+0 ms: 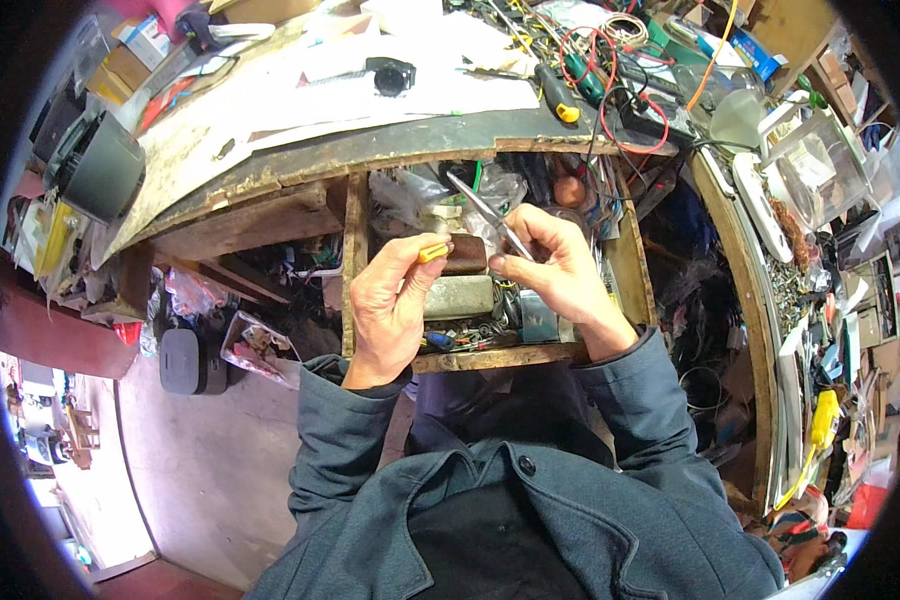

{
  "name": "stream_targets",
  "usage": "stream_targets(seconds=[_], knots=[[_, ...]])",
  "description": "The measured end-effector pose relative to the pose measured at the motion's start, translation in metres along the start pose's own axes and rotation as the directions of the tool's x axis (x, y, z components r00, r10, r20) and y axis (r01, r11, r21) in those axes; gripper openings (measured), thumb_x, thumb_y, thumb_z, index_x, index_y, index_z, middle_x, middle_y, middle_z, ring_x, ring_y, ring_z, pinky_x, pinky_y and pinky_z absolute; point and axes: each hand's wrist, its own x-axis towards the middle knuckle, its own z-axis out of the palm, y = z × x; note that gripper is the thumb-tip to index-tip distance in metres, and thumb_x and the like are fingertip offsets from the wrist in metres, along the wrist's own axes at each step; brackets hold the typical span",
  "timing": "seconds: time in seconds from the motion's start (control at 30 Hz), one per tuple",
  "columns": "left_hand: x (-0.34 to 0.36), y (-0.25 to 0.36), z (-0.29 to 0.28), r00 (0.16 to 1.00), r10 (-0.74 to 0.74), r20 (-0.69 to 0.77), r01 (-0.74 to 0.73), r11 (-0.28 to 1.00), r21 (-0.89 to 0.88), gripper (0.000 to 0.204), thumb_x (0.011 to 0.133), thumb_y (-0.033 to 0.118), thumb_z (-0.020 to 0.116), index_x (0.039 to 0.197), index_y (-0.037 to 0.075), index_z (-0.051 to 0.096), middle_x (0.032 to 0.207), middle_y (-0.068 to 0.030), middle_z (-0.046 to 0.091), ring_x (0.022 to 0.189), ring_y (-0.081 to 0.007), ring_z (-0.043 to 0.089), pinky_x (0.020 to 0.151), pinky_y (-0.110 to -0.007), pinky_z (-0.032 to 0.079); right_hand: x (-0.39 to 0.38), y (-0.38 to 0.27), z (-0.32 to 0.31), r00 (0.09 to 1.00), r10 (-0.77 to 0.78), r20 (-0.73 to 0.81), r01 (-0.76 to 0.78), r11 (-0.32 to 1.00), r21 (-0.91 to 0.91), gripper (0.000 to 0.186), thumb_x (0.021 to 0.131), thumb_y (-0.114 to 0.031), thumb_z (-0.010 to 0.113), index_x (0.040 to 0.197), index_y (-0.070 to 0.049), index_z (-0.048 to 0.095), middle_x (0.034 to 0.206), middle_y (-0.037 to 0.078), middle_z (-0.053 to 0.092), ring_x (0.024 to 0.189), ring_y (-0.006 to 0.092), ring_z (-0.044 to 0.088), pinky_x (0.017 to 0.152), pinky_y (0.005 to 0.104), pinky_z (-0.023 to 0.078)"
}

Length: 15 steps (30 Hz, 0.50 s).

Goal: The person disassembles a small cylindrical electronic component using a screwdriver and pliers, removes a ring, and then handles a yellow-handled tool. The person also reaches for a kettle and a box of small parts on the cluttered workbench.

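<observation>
My left hand [390,310] pinches a small yellow piece [431,253] between thumb and fingertips, over an open wooden drawer [515,355]. My right hand [560,280] grips a long silver metal tool [485,209], possibly pliers, tweezers or a blade, its narrow end angled up and to the left. Beneath my hands in the drawer lie a brown case [463,264], a pale flat box [458,298], small metal parts, crumpled plastic bags [400,188] and a blue-handled tool [438,340].
The cluttered desk top [220,160] holds paper, a black watch [390,76], a yellow-black screwdriver [560,98] and red cables. A black cylinder [97,165] stands left. A dark container [185,360] and a bin [258,347] sit on the floor. A crowded side shelf [825,330] borders my right.
</observation>
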Motion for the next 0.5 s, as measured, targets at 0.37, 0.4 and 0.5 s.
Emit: stream_targets(seconds=[0.37,0.4,0.5], knots=[[-0.002,0.007,-0.003,0.994,-0.108,0.008,0.108,0.994,-0.018,0.021,0.104,0.016,0.068,0.115,-0.002,0.071,0.094,-0.0035,0.071,0.083,-0.0104,0.066,0.071,-0.025,0.054,-0.006,-0.005,-0.021,0.963,-0.155,0.219,0.195,0.965,-0.178,0.037,0.071,-0.011,0.083,0.076,-0.005,0.046,0.083,0.005,0.045,0.082,0.0205,0.048,0.076,0.0338,0.04],[-0.002,0.007,-0.002,0.993,-0.115,0.028,0.115,0.993,-0.022,0.022,0.104,0.016,0.067,0.115,-0.002,0.071,0.094,-0.0039,0.071,0.083,-0.0105,0.066,0.071,-0.025,0.054,-0.006,-0.006,-0.021,0.961,-0.151,0.232,0.2,0.959,-0.202,0.037,0.071,-0.011,0.082,0.077,-0.004,0.047,0.083,0.005,0.046,0.082,0.0207,0.048,0.076,0.034,0.041],[-0.002,0.008,-0.001,0.985,-0.174,0.019,0.175,0.978,-0.114,0.023,0.105,0.018,0.066,0.115,-0.002,0.071,0.094,-0.005,0.071,0.082,-0.0106,0.066,0.068,-0.025,0.053,-0.005,-0.002,-0.022,0.963,-0.18,0.202,0.224,0.949,-0.222,0.035,0.071,-0.012,0.081,0.077,-0.004,0.047,0.084,0.006,0.046,0.083,0.0212,0.047,0.076,0.0341,0.04]])
